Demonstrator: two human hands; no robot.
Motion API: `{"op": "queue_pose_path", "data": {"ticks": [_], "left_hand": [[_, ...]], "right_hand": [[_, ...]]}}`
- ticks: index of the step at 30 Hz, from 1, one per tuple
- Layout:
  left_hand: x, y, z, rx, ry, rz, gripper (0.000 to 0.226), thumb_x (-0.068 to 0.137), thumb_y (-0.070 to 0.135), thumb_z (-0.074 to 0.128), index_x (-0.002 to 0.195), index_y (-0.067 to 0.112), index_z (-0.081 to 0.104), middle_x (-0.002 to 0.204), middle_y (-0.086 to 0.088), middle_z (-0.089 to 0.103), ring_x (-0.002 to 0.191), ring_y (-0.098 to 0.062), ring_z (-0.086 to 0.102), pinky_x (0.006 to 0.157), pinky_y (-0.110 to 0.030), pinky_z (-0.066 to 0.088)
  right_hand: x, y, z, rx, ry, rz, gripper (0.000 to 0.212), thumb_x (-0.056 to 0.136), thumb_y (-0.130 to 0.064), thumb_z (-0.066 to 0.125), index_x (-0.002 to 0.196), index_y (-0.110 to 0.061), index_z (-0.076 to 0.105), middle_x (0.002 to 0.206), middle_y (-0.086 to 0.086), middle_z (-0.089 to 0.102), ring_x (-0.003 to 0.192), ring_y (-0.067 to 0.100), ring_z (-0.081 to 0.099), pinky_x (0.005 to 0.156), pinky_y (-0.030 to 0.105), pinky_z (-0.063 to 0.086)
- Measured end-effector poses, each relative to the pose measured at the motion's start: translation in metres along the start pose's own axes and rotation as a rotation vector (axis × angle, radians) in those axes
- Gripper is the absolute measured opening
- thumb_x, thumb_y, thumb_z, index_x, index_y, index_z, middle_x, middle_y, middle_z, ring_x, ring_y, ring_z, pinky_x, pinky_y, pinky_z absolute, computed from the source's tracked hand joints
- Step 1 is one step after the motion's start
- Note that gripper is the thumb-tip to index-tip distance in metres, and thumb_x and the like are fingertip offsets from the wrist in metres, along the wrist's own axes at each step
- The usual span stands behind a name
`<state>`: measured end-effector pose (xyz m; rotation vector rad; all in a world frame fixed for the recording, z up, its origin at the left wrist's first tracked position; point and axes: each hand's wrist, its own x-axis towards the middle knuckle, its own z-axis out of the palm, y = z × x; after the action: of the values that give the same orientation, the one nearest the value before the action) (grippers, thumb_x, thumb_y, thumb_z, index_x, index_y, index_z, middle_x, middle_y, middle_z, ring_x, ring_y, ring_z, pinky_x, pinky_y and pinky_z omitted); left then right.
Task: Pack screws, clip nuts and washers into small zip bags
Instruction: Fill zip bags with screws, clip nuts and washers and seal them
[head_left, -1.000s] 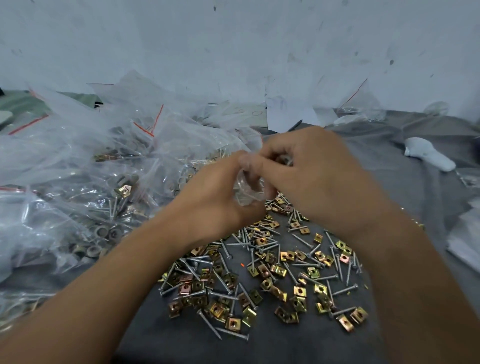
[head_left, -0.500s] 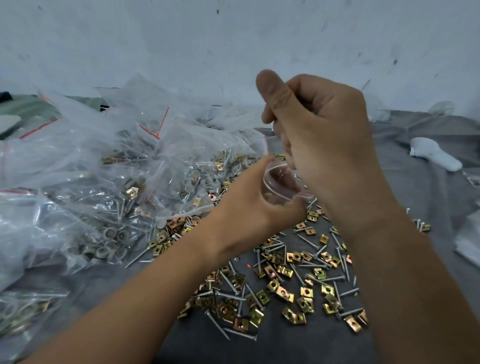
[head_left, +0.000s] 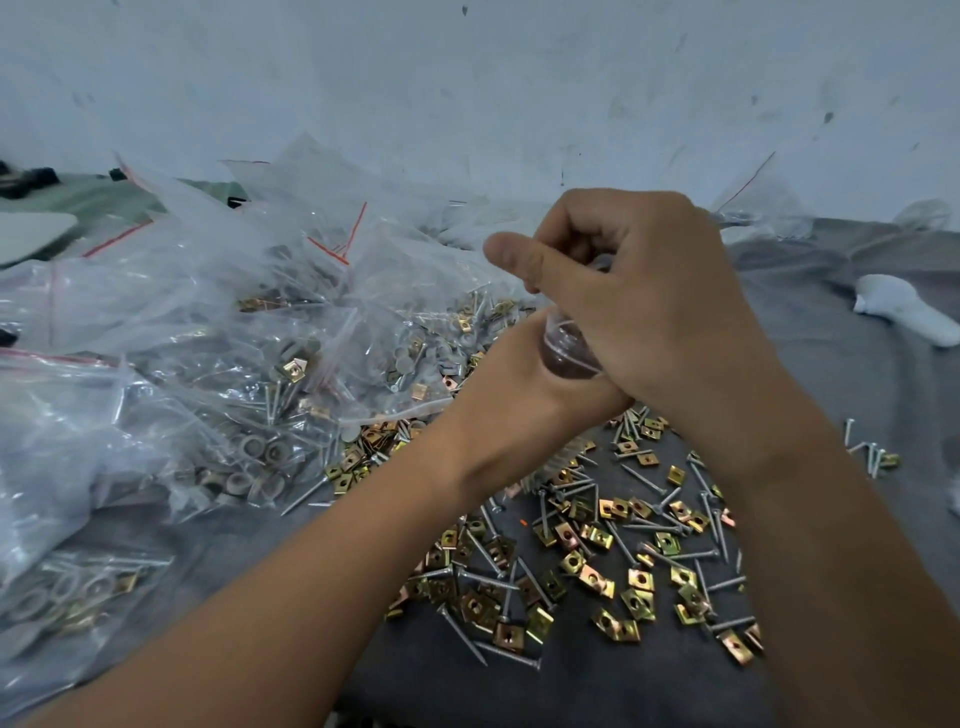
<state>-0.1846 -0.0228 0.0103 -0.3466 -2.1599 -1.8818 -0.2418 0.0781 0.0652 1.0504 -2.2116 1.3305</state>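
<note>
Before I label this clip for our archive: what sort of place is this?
Probably a small hand-packing workbench, not a machine line. Loose screws and clip nuts lie on a grey cloth, filled zip bags are heaped at the left, and a scuffed bare wall stands behind.

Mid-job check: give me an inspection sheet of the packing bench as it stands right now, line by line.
Surface: grey cloth covers the bench.
Job's things: loose screws and clip nuts scattered in front of the person; filled zip bags with screws, washers and clip nuts heaped at left; small open zip bag held between both hands.
Clutter: white object lying at far right; a few stray screws at right.
Grippers: left hand grips the small bag from below; right hand is curled over its mouth, contents hidden.
Cables: nothing seen.
Surroundings: scuffed pale wall behind the bench.
</note>
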Motion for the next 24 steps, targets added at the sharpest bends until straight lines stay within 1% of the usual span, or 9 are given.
{"op": "queue_pose_path", "data": {"ticks": [2,4,6,9,12,14,16,20,24], "left_hand": [[0.0009,-0.0009,0.0,-0.006,0.004,-0.006,0.02,0.098,-0.005,0.065,0.11,-0.019,0.057,0.105,-0.039,0.064,0.092,-0.046,0.067,0.092,-0.065,0.052],[0.0019,-0.0002,-0.0002,-0.025,0.013,-0.008,0.02,0.096,-0.006,0.064,0.108,-0.02,0.056,0.102,-0.041,0.061,0.086,-0.038,0.062,0.084,-0.059,0.053],[0.0031,0.001,-0.0013,-0.029,0.012,-0.012,0.02,0.092,-0.004,0.063,0.103,-0.019,0.056,0.097,-0.041,0.059,0.086,-0.027,0.055,0.08,-0.047,0.047],[0.0037,0.0018,-0.0021,-0.022,-0.013,-0.024,0.019,0.092,-0.003,0.062,0.101,-0.018,0.056,0.092,-0.038,0.059,0.086,-0.025,0.053,0.081,-0.044,0.043],[0.0027,0.0015,-0.0013,0.009,-0.037,-0.038,0.01,0.094,-0.006,0.061,0.093,-0.013,0.054,0.08,-0.017,0.056,0.078,-0.02,0.05,0.073,-0.039,0.041],[0.0021,0.0021,-0.0001,0.027,-0.059,-0.046,0.015,0.094,-0.008,0.061,0.083,-0.001,0.054,0.073,-0.006,0.051,0.071,-0.018,0.045,0.067,-0.035,0.037],[0.002,0.0025,0.0004,0.021,-0.075,-0.044,0.018,0.094,-0.01,0.06,0.084,0.005,0.054,0.072,-0.005,0.047,0.069,-0.017,0.041,0.065,-0.035,0.034],[0.002,0.0022,-0.0007,0.004,-0.071,-0.051,0.013,0.095,-0.007,0.062,0.087,0.001,0.054,0.075,-0.011,0.048,0.074,-0.022,0.041,0.07,-0.041,0.036],[0.0021,0.0016,-0.0011,0.032,-0.075,-0.053,0.014,0.094,-0.008,0.061,0.083,-0.003,0.053,0.073,-0.019,0.044,0.07,-0.023,0.039,0.061,-0.043,0.034]], "right_hand": [[-0.0007,-0.0003,-0.0017,0.004,-0.014,-0.006,0.036,0.087,-0.048,0.08,0.072,-0.017,0.07,0.061,0.0,0.065,0.058,0.013,0.06,0.057,0.019,0.044],[-0.0001,0.0003,-0.0046,-0.012,-0.03,-0.009,0.037,0.085,-0.05,0.081,0.069,-0.017,0.069,0.057,-0.002,0.062,0.055,0.01,0.058,0.055,0.014,0.039],[0.0014,0.0021,-0.0079,-0.096,-0.043,-0.014,0.039,0.082,-0.054,0.081,0.068,-0.019,0.07,0.057,-0.005,0.064,0.058,0.009,0.061,0.055,0.012,0.038],[0.002,0.0046,-0.0108,-0.209,-0.047,0.0,0.04,0.08,-0.059,0.079,0.067,-0.022,0.069,0.053,-0.011,0.063,0.059,0.005,0.062,0.054,0.01,0.037],[0.0022,0.0072,-0.0086,-0.318,-0.04,0.017,0.045,0.084,-0.064,0.074,0.069,-0.022,0.069,0.055,-0.01,0.059,0.06,0.005,0.059,0.057,0.018,0.037],[0.0026,0.0077,-0.0068,-0.358,-0.048,0.034,0.048,0.083,-0.067,0.072,0.071,-0.021,0.068,0.058,-0.009,0.059,0.064,0.005,0.059,0.058,0.022,0.038],[0.0024,0.0071,-0.0057,-0.376,-0.049,0.034,0.051,0.083,-0.069,0.071,0.07,-0.02,0.067,0.058,-0.009,0.059,0.062,0.004,0.058,0.057,0.021,0.037],[0.0006,0.0054,-0.0065,-0.369,-0.022,0.002,0.052,0.084,-0.07,0.069,0.069,-0.021,0.067,0.055,-0.008,0.059,0.06,0.008,0.059,0.062,0.027,0.043],[0.0008,0.005,-0.0068,-0.377,-0.042,0.023,0.053,0.084,-0.071,0.069,0.068,-0.02,0.066,0.06,-0.007,0.06,0.07,0.015,0.059,0.067,0.029,0.046]]}}
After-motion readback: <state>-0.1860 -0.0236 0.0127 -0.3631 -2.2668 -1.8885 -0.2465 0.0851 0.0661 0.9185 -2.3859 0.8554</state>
